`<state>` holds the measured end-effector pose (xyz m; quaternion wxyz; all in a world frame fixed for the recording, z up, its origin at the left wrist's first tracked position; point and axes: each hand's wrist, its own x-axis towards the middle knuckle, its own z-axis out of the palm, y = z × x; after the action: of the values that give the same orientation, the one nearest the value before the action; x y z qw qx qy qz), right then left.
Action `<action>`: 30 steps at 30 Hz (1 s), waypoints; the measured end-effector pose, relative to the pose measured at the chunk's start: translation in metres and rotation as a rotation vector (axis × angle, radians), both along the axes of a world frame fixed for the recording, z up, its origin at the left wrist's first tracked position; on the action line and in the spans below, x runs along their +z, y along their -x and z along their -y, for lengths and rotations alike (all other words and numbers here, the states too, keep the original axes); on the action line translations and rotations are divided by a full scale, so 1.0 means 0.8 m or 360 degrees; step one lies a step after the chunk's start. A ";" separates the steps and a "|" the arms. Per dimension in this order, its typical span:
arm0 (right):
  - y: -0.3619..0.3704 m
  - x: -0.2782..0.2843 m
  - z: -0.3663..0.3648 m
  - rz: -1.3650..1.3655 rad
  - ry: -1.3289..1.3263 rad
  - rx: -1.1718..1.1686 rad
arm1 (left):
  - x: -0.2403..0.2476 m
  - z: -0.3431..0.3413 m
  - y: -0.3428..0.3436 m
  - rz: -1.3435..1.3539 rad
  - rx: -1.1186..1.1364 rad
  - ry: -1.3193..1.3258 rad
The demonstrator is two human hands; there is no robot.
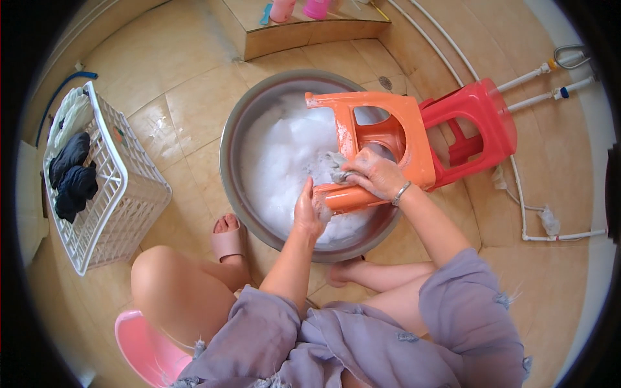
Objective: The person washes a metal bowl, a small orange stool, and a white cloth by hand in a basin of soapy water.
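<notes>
An orange plastic stool (419, 139) lies on its side across a wide grey basin (228, 152) of white suds (275, 155). My left hand (310, 212) grips the foot of the stool's nearer leg, with foam on the fingers. A wet, greyish cloth (337, 168) is bunched in my right hand (377, 173), which presses it against the stool just above that leg. My right wrist wears a silver bracelet. The stool's far leg reaches over the suds, and its seat faces right. What lies under the foam is hidden.
A red plastic stool (501, 123) touches the orange one on the right. White pipes (517, 194) run along the right wall. At left, a white slatted basket (123, 194) holds dark clothes (76, 174). A pink tub (145, 346) sits by my left knee; pink containers (315, 8) stand on a tiled step (310, 42).
</notes>
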<state>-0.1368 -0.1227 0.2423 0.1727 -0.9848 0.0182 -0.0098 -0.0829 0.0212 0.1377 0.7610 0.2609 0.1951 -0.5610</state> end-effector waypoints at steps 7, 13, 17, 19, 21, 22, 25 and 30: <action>0.008 0.023 -0.025 0.0530 0.0643 0.0111 | 0.025 0.008 0.017 0.0101 0.0261 0.0213; 0.024 0.044 -0.042 0.0613 0.0533 -0.0033 | 0.020 0.041 0.025 0.0234 0.0617 -0.0175; 0.019 0.082 -0.020 0.0804 0.0505 -0.0233 | 0.038 0.039 0.007 0.0500 0.0601 -0.0366; 0.019 0.101 -0.018 0.0938 0.0474 -0.0419 | 0.063 0.039 -0.003 0.0574 0.0584 -0.0395; 0.018 0.117 -0.021 0.1002 0.0505 -0.0531 | 0.085 0.042 -0.012 0.0748 0.0743 -0.0505; 0.018 0.124 -0.023 0.1057 0.0515 -0.0635 | 0.084 0.041 -0.018 0.0765 0.0740 -0.0497; 0.018 0.132 -0.028 0.1034 0.0605 -0.0742 | 0.091 0.026 -0.031 0.1181 0.0488 -0.0343; -0.006 0.064 -0.067 0.0615 0.0614 -0.0404 | 0.088 0.028 -0.031 0.1256 0.0438 -0.0349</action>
<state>-0.1318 -0.0691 0.2931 -0.0200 -0.9691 0.1058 -0.2218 -0.0584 -0.0014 0.2078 0.8128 0.5064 -0.0195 -0.2873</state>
